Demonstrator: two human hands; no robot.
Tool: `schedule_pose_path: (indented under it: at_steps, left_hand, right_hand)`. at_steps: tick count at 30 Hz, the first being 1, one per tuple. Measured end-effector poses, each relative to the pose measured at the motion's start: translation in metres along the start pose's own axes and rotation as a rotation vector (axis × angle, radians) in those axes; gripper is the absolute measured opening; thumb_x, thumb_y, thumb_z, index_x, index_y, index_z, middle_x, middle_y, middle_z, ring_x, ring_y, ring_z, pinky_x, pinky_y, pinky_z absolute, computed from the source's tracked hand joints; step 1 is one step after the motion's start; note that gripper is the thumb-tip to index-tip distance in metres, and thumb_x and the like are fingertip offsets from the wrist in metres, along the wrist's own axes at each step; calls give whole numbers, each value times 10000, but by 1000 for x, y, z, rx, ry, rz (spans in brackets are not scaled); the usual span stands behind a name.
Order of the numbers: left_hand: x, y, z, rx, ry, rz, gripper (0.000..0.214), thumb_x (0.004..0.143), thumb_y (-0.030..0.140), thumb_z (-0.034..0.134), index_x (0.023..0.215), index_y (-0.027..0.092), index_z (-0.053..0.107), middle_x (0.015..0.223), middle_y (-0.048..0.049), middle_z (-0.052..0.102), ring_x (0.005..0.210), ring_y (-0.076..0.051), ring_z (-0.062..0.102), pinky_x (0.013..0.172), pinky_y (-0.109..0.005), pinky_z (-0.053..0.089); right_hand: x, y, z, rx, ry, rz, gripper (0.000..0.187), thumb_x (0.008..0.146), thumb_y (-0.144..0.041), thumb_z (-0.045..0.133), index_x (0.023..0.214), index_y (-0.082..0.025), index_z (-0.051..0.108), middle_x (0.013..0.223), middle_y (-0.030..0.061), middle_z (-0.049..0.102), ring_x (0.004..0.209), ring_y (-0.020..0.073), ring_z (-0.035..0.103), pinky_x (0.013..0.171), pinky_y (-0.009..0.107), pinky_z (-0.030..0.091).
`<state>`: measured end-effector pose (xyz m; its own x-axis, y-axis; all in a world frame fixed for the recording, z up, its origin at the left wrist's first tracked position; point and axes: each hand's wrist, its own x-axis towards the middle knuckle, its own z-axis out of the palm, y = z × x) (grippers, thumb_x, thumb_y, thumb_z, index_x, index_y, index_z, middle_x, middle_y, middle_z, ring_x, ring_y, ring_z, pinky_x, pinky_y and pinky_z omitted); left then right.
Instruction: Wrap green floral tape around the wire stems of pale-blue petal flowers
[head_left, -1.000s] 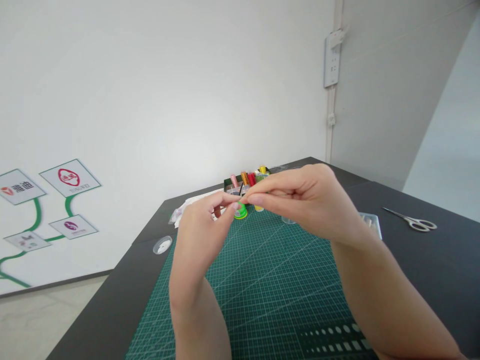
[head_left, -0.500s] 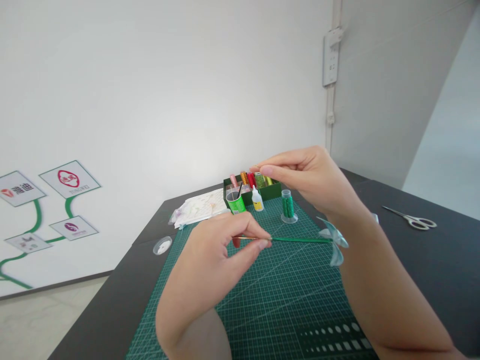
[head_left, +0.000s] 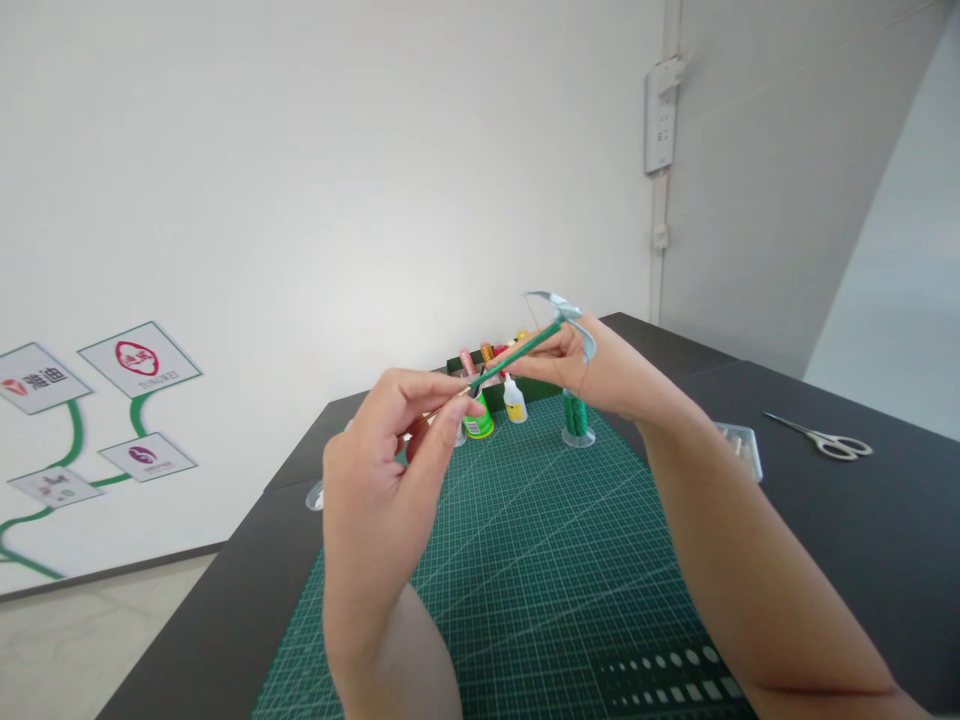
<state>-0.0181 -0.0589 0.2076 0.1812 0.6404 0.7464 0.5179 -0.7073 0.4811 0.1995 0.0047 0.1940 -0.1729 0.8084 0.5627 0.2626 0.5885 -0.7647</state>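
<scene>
My left hand (head_left: 397,440) is closed in a pinch on the lower end of a thin flower stem (head_left: 517,355), wrapped in green, with bare copper-coloured wire below. Pale blue translucent petals (head_left: 570,308) sit at its upper right end, and the stem tilts up to the right. Just behind the stem and petals is my right hand (head_left: 607,365), its fingertips pressed together and partly covered. What they pinch, if anything, is too fine or hidden to make out. Both hands are raised above a green cutting mat (head_left: 525,560).
A green box (head_left: 544,388) with coloured thread spools stands at the back, near a green can (head_left: 478,425), a small glue bottle (head_left: 514,402) and a green thread spool (head_left: 576,420). To the right lie a clear case (head_left: 741,448) and scissors (head_left: 829,443). A small dish (head_left: 315,497) is at left.
My left hand has moved up and left and turned the flower from level to tilted, petals raised. My right hand has shifted slightly down, and the petals now overlap it.
</scene>
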Motion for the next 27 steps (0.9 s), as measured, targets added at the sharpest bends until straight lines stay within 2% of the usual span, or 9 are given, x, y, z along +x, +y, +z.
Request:
schedule_pose_path:
  at_steps: [2,4,8,10,11,14,19,23,27]
  left_hand:
    - [2,-1,0,38,37,7,158,987,308,616,1071,255,738,900,-16,776,677,-144,661,558,-252,468]
    - [4,-3,-2,83,-35,16,177,984,306,606,1045,261,766,880,-5,782,625,-135,629,551,-258,449]
    - [7,-14,-9,202,-429,6,186,954,282,611,957,295,797,842,31,791,626,-141,631,577,-263,425]
    - [8,-21,-9,288,-592,-27,207,944,255,604,947,315,802,867,42,798,678,-157,659,614,-268,426]
    - [8,-24,-9,336,-632,-49,217,941,248,600,944,321,804,876,43,799,694,-166,664,619,-272,418]
    - [9,-33,-7,446,-635,-113,230,919,239,596,922,325,809,859,31,793,691,-189,660,589,-280,370]
    - [14,-40,-8,528,-620,-201,237,879,233,576,879,304,802,787,13,772,675,-207,655,556,-276,328]
    - [14,-47,-14,579,-638,-294,241,874,239,562,857,309,792,826,12,782,750,-225,678,586,-274,332]
    - [12,-58,-19,634,-561,-326,240,853,239,559,863,309,788,879,0,797,790,-244,688,590,-281,327]
  right_hand:
    - [0,1,0,-22,-11,-12,253,842,-441,783,778,-198,817,712,31,739,694,177,638,608,299,481]
    - [1,1,0,-38,-15,14,256,865,-425,758,789,-186,812,723,33,737,676,166,617,598,295,458]
    - [3,4,-3,95,9,63,206,888,-360,722,857,-179,816,806,42,753,649,123,581,598,277,431]
    - [3,6,-7,188,34,80,201,883,-354,720,853,-177,811,724,20,707,539,82,466,508,260,347]
    - [3,5,-10,227,40,88,211,883,-358,719,831,-172,804,664,4,659,494,67,386,466,259,281]
    - [-3,2,-18,344,30,87,218,864,-359,743,780,-159,771,547,-45,493,457,53,223,426,268,149]
    - [-16,-11,-31,386,64,19,197,904,-363,702,975,-199,785,507,-97,250,448,69,157,407,262,123]
    - [-24,-18,-41,349,198,16,210,948,-323,634,1092,-259,773,528,-85,292,433,71,177,407,266,185]
    - [-28,-27,-52,531,354,102,343,975,-134,476,1059,-259,784,527,-84,333,402,36,178,422,267,127]
